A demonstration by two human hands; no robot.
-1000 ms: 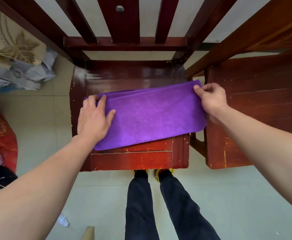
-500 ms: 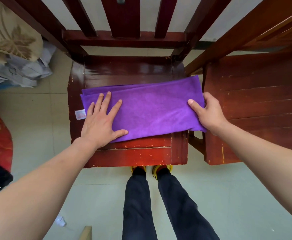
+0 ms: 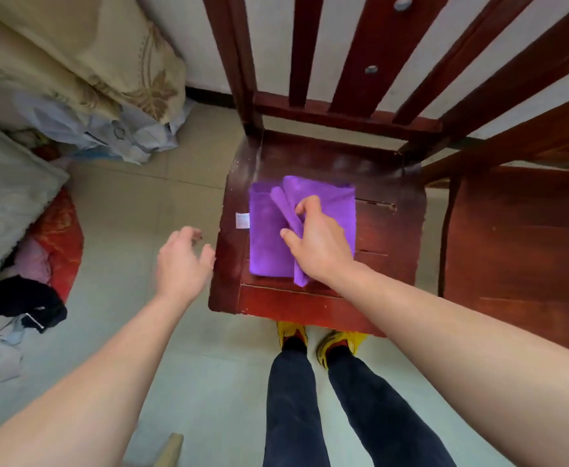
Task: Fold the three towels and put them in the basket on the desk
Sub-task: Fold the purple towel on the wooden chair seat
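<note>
Purple towel (image 3: 266, 237) sits nearly folded on the chair seat (image 3: 389, 237), right hand (image 3: 321, 246) pinching its flap in curled fingers, left hand (image 3: 182, 264) loose and empty; basket and other towels unseen.

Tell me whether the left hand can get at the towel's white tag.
Probably yes: the left hand hovers empty just left of the white tag, nothing between them; the right hand pinches the purple towel further right.

The right hand (image 3: 316, 246) pinches a fold of the purple towel (image 3: 266, 237); the left hand (image 3: 182, 264), at its nine o'clock, hovers loose-fingered, empty.
</note>
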